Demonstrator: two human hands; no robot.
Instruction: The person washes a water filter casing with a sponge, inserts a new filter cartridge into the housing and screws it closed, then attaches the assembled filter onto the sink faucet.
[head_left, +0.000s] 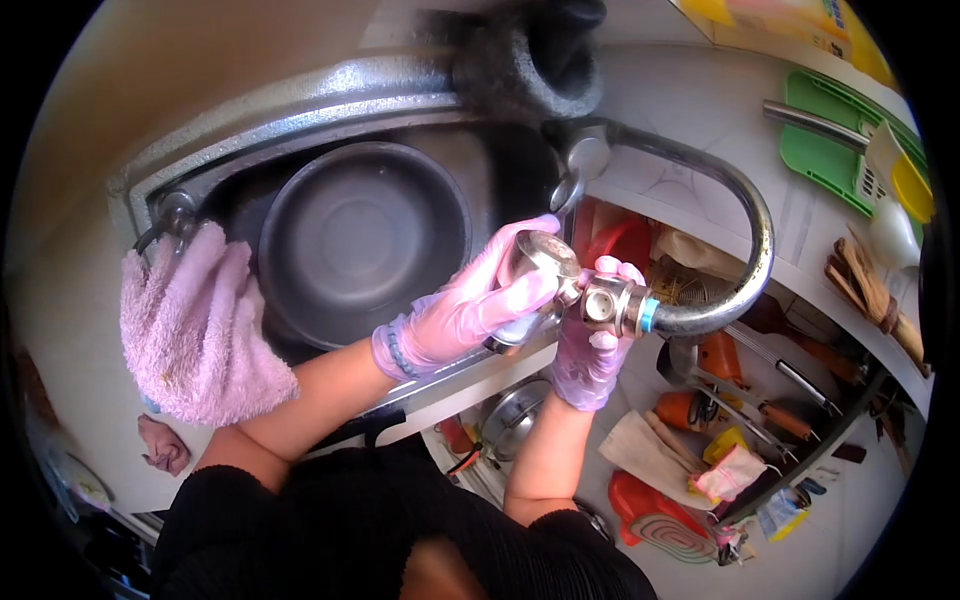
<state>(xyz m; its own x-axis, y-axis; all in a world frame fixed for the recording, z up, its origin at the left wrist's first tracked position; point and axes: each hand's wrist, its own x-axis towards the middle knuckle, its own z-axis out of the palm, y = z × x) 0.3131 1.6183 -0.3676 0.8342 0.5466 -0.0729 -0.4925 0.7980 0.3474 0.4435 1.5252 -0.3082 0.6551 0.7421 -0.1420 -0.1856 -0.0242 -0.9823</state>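
A curved metal faucet spout (pixel 752 205) arches over the counter's right side and comes down toward my hands. At its end, below a light-blue band, sits a metal faucet fitting (pixel 608 303) with a round recess. My right hand (pixel 588 365), in a thin pink glove, is closed round this fitting from below. My left hand (pixel 470 310), gloved alike, grips a rounded shiny faucet head (pixel 545 255) that meets the fitting. Part of the head is hidden by my fingers. Left of my hands, a large grey basin (pixel 365 240) rests in the dark sink (pixel 505 165).
A pink fluffy cloth (pixel 195 330) drapes at the sink's left corner by a small metal fixture. A stone mortar (pixel 530 75) stands behind the sink. On the right counter lie a green board (pixel 820 150) and wooden sticks (pixel 870 290). An open drawer below holds utensils and an orange-handled tool.
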